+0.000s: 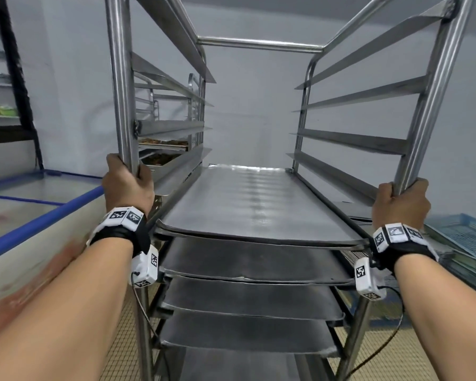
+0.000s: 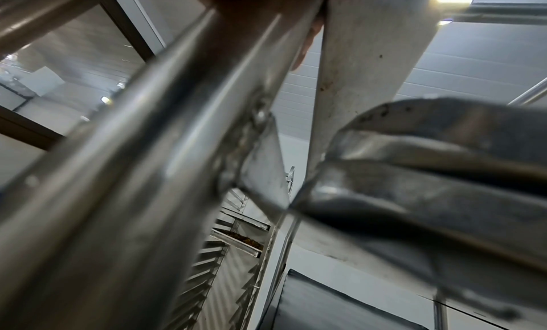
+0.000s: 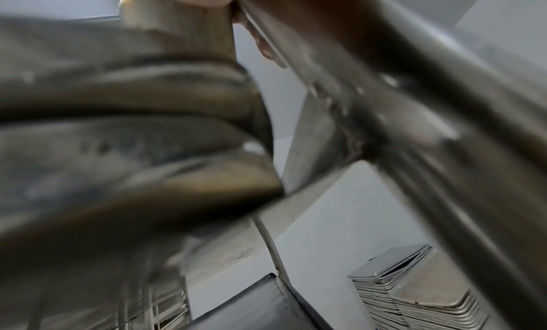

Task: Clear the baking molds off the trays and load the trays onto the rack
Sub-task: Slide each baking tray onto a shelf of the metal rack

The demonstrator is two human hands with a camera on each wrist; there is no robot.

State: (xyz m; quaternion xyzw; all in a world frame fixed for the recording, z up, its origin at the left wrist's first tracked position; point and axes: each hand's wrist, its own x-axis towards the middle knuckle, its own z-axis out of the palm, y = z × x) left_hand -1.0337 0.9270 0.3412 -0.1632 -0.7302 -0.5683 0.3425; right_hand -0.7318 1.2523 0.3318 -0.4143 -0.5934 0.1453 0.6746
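A tall steel rack (image 1: 259, 46) fills the head view, with several bare metal trays (image 1: 248, 204) stacked on its lower runners. My left hand (image 1: 127, 182) grips the rack's front left upright (image 1: 120, 78). My right hand (image 1: 400, 203) grips the front right upright (image 1: 437, 92). In the left wrist view the upright (image 2: 165, 148) runs close past the camera with tray corners (image 2: 429, 171) beside it. The right wrist view shows the right upright (image 3: 414, 124) and blurred tray edges (image 3: 148, 124). No baking molds are in view.
A chest freezer with a blue-framed glass lid (image 1: 39, 213) stands at the left. A second rack (image 1: 165, 133) behind holds trays of baked goods. Blue crates (image 1: 462, 237) lie at the right. A stack of trays (image 3: 414, 295) leans by the wall. The floor is tiled.
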